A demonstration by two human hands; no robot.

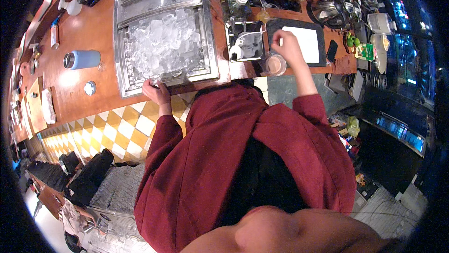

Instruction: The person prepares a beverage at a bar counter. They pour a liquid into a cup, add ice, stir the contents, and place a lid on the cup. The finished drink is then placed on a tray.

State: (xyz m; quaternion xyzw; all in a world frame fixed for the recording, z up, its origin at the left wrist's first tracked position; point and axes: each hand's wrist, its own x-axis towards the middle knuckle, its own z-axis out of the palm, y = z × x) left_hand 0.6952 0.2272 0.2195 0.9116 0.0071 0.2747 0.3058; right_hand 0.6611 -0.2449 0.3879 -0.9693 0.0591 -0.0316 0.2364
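My left hand (157, 93) rests at the near edge of the metal ice bin (164, 84), its fingers slightly apart and holding nothing that shows. Clear ice cubes (166, 42) fill the bin's uncovered part. Farther right, my right hand (288, 47) is raised just beyond and above a glass (276, 65) with pale brownish contents. Its fingers are curled together at the tips; anything between them is hidden or too small to name. Beside it a white flat rectangular panel (304, 45) lies on a black mat (277, 23).
On the left counter stand a blue tumbler (86, 60) and a round lid (90, 88). A black caddy (231, 31) sits right of the bin. Dark bottles (280, 0) line the back; a phone (332, 50), green limes (351, 40) and a blender jug (327, 10) are at right.
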